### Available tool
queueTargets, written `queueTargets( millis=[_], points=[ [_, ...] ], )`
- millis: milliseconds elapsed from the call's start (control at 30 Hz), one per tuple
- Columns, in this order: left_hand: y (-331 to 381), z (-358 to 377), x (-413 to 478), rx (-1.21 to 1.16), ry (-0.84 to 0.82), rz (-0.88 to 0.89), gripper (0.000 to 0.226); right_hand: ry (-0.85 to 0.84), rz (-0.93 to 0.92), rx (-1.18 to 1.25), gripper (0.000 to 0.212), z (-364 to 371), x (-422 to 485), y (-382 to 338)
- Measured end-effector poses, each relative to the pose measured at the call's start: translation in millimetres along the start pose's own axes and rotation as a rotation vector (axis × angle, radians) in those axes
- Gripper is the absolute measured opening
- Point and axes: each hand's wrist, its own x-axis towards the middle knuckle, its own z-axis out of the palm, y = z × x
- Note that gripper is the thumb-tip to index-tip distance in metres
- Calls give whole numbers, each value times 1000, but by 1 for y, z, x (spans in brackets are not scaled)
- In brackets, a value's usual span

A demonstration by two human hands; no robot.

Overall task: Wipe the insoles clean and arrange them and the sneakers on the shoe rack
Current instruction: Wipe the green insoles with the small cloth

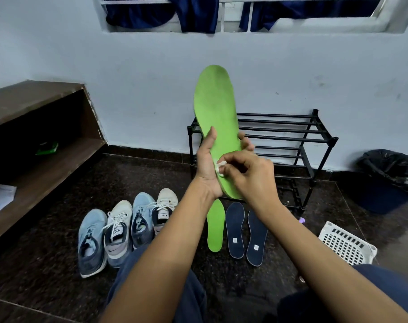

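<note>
The only writing in view sat on a small white square label near the heel of each of two dark navy insoles (235, 229), and it was too small to read. The tongue tabs of the two white lace-up sneakers (118, 231) bore a dark curved mark with no legible lettering. Two light blue mesh sneakers (91, 241) alternated with them, all four side by side in one row, toes toward the wall.

Everything lay on a dark speckled stone floor (46, 229) below a pale blue wall (128, 78). A black tube-frame shoe rack (315, 134) stood at the floor's far edge against that wall. A brown wooden shelf unit (35, 96) ran along the left, and navy curtains (193, 15) hung in the window above.

The left hand (206, 166) gripped a bright green foam insole (216, 106) upright in front of the rack, toe up. Its thumb lay on the near face and its fingertips curled round the far edge. The right hand (249, 176) pinched a small crumpled white wipe (220, 165) between thumb and fingertips, pressed against the insole near its heel.

A second green insole (215, 227) lay on the floor just beside the navy pair, its toe hidden behind the held one. The hands covered part of the rack's left side. A green object (46, 148) in the shelf's shadow could not be made out. A black-lined bin (389, 173) was cut off at the right edge, near a white lattice plastic basket (347, 245).
</note>
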Motion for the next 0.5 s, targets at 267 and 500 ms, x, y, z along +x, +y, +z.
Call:
queueTargets(
  millis=[267, 500],
  points=[
    [4, -1, 2, 11, 50, 29, 44, -69, 22, 4, 14, 3, -1, 3],
    [25, -18, 3, -29, 104, 169, 46, -196, 46, 29, 11, 12, -10, 4]
  ],
)
